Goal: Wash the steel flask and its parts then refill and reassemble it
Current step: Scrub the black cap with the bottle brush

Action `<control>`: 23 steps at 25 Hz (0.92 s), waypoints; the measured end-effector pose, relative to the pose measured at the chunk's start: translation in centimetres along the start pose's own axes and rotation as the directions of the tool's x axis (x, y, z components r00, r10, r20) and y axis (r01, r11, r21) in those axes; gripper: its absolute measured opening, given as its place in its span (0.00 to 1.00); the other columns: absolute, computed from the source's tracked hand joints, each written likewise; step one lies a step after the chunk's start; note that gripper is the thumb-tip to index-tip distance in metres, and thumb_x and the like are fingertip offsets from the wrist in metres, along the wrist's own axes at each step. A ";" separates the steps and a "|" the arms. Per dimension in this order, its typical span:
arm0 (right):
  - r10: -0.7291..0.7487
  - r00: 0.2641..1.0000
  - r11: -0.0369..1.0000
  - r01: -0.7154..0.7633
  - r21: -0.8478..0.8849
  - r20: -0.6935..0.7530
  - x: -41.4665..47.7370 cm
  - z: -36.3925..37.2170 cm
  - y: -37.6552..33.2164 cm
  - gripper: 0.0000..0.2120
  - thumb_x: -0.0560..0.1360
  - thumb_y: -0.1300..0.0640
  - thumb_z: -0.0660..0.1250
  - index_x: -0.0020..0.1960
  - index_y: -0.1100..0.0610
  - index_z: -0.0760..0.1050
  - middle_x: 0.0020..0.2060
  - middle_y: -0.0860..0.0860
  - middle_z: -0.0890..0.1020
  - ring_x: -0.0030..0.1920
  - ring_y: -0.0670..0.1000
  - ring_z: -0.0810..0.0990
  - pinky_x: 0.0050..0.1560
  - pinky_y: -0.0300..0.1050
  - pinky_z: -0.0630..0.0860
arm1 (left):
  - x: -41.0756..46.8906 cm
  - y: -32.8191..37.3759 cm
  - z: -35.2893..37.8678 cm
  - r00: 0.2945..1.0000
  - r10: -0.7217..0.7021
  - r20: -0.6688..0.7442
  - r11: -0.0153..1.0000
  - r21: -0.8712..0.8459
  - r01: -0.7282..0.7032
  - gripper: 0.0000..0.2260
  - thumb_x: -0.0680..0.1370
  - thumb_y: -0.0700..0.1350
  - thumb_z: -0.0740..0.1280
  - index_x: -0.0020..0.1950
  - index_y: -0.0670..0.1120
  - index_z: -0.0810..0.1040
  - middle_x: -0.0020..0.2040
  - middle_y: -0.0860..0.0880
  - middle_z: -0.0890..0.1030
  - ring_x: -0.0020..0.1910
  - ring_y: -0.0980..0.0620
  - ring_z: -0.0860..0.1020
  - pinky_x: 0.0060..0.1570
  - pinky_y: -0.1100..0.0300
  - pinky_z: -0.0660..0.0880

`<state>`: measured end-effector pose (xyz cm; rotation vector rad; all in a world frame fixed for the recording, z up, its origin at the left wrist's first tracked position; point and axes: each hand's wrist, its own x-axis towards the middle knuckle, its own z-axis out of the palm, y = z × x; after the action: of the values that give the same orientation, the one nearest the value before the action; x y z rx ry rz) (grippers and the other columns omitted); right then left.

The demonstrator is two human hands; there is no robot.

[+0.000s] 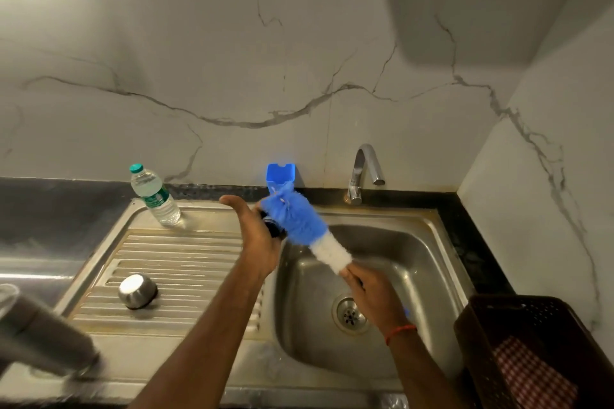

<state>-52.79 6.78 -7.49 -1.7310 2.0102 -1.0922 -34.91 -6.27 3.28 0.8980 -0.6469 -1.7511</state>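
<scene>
You're mid-scrub: left hand (255, 237) grips small dark flask part (273, 228), right hand (369, 293) grips blue-white bristle brush (300, 221); refill & reassembly left.

flask (273, 226): dark, mostly hidden, tilted, gripped in left hand (257, 239) at sink (382, 242) edge. steel cap (138, 290): sat dome-up on drainboard (186, 262), well apart. bottle brush (300, 224): blue-white bristles against flask top, blurred.
</scene>
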 end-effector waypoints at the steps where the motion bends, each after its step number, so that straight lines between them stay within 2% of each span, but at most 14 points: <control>1: -0.025 1.000 1.000 0.025 -0.013 -0.015 0.8 -0.1 -0.9 0.10 0.81 0.49 0.64 0.42 0.51 0.76 0.34 0.43 0.76 0.33 0.40 0.75 0.32 0.36 0.70 | -0.2 -0.5 0.2 1.000 -0.001 0.005 1.000 0.012 0.000 0.48 0.72 0.79 0.42 0.63 0.42 0.79 0.53 0.41 0.84 0.56 0.42 0.82 0.60 0.47 0.77; 3: -0.082 0.995 0.995 0.078 -0.063 -0.058 2.9 -0.9 -3.6 0.08 0.81 0.53 0.65 0.44 0.53 0.77 0.35 0.42 0.75 0.33 0.39 0.72 0.33 0.28 0.62 | -0.7 -1.1 1.1 1.000 -0.026 -0.010 1.000 0.008 0.026 0.48 0.71 0.79 0.43 0.67 0.44 0.78 0.58 0.41 0.84 0.60 0.41 0.81 0.64 0.44 0.76; 5: -0.087 0.995 0.990 0.081 -0.114 -0.052 3.2 -0.9 -3.7 0.08 0.81 0.54 0.64 0.45 0.54 0.78 0.36 0.42 0.75 0.34 0.38 0.71 0.33 0.28 0.61 | -0.8 -0.5 1.3 0.998 -0.055 -0.032 0.998 -0.019 0.054 0.49 0.70 0.80 0.42 0.68 0.44 0.78 0.60 0.40 0.84 0.61 0.41 0.82 0.64 0.44 0.76; 7: -0.022 1.000 0.995 0.021 -0.093 -0.001 1.6 -0.5 -2.1 0.08 0.81 0.54 0.65 0.45 0.52 0.78 0.36 0.42 0.77 0.34 0.38 0.72 0.35 0.31 0.65 | -0.5 0.5 0.6 0.997 -0.066 -0.049 0.994 -0.088 0.061 0.50 0.71 0.80 0.41 0.65 0.43 0.79 0.55 0.40 0.86 0.57 0.42 0.83 0.59 0.47 0.79; 9: 0.011 0.999 0.997 -0.008 -0.071 0.041 0.1 -0.4 -1.4 0.08 0.81 0.53 0.65 0.43 0.48 0.75 0.35 0.43 0.77 0.33 0.40 0.74 0.35 0.35 0.67 | -0.5 0.6 -0.1 0.996 -0.075 -0.040 0.995 -0.074 0.072 0.50 0.71 0.80 0.42 0.63 0.42 0.80 0.52 0.40 0.86 0.55 0.41 0.84 0.57 0.47 0.80; 11: -0.010 1.000 0.994 0.009 -0.110 -0.010 1.8 -0.5 -2.8 0.08 0.81 0.52 0.64 0.45 0.50 0.77 0.36 0.45 0.79 0.34 0.42 0.75 0.35 0.38 0.67 | -1.0 -0.5 0.4 0.996 -0.054 -0.077 0.999 -0.001 0.054 0.47 0.73 0.78 0.42 0.61 0.42 0.79 0.50 0.40 0.86 0.54 0.40 0.82 0.59 0.45 0.76; 13: -0.067 0.996 0.984 0.056 -0.169 -0.062 3.8 -1.0 -4.8 0.10 0.82 0.49 0.62 0.50 0.53 0.79 0.40 0.47 0.81 0.37 0.45 0.78 0.35 0.40 0.72 | -1.7 -1.0 1.2 0.995 -0.054 -0.089 0.998 0.040 0.057 0.44 0.74 0.77 0.41 0.55 0.44 0.80 0.44 0.43 0.85 0.50 0.41 0.82 0.58 0.44 0.75; 15: -0.084 0.995 0.983 0.075 -0.166 -0.045 3.6 -0.9 -4.7 0.09 0.82 0.49 0.62 0.50 0.52 0.78 0.40 0.45 0.81 0.37 0.42 0.77 0.35 0.38 0.73 | -1.2 -0.3 1.0 0.993 -0.079 -0.088 0.997 -0.003 0.079 0.45 0.73 0.78 0.41 0.55 0.44 0.80 0.43 0.43 0.85 0.45 0.44 0.83 0.51 0.49 0.79; 17: -0.023 1.000 0.999 0.023 -0.042 -0.003 1.7 -0.7 -2.9 0.07 0.82 0.51 0.63 0.46 0.48 0.77 0.35 0.42 0.78 0.33 0.39 0.74 0.34 0.34 0.67 | -0.4 1.0 -0.1 0.988 -0.124 -0.095 0.991 -0.062 0.119 0.44 0.74 0.78 0.43 0.56 0.43 0.78 0.44 0.43 0.83 0.39 0.47 0.82 0.37 0.57 0.78; 18: 0.039 0.999 0.998 -0.040 0.055 0.008 0.7 -0.7 -2.1 0.07 0.81 0.52 0.64 0.45 0.47 0.77 0.32 0.42 0.77 0.32 0.39 0.73 0.33 0.35 0.67 | -0.1 1.4 -0.7 0.983 -0.154 -0.099 0.987 -0.071 0.147 0.41 0.75 0.77 0.45 0.56 0.44 0.78 0.46 0.42 0.82 0.39 0.46 0.81 0.35 0.58 0.76; 20: 0.181 0.983 0.951 -0.178 0.253 0.014 0.3 -0.9 -1.8 0.07 0.81 0.55 0.66 0.45 0.47 0.79 0.31 0.41 0.79 0.31 0.41 0.74 0.33 0.38 0.71 | 0.0 1.8 -1.2 0.971 -0.231 -0.069 0.969 -0.102 0.223 0.30 0.81 0.68 0.55 0.60 0.43 0.79 0.53 0.40 0.81 0.45 0.44 0.80 0.37 0.56 0.79; 22: 0.248 0.969 0.906 -0.237 0.352 0.013 0.9 -1.3 -2.7 0.10 0.79 0.60 0.68 0.49 0.45 0.80 0.35 0.43 0.83 0.34 0.44 0.79 0.36 0.39 0.76 | -0.2 1.5 -1.2 0.960 -0.278 -0.027 0.945 -0.186 0.268 0.16 0.83 0.49 0.64 0.65 0.39 0.79 0.64 0.37 0.78 0.52 0.42 0.80 0.49 0.51 0.84; 23: 0.248 0.969 0.901 -0.235 0.365 0.010 1.3 -1.5 -3.3 0.13 0.79 0.63 0.67 0.51 0.44 0.80 0.37 0.45 0.83 0.35 0.45 0.79 0.36 0.40 0.77 | -0.2 1.3 -1.2 0.961 -0.277 -0.020 0.937 -0.227 0.265 0.15 0.82 0.43 0.66 0.66 0.37 0.78 0.67 0.35 0.76 0.56 0.40 0.81 0.54 0.47 0.83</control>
<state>-51.67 6.15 -3.92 -1.2477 1.8352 -1.3159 -33.24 -6.48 3.65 0.9042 -0.2928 -1.9924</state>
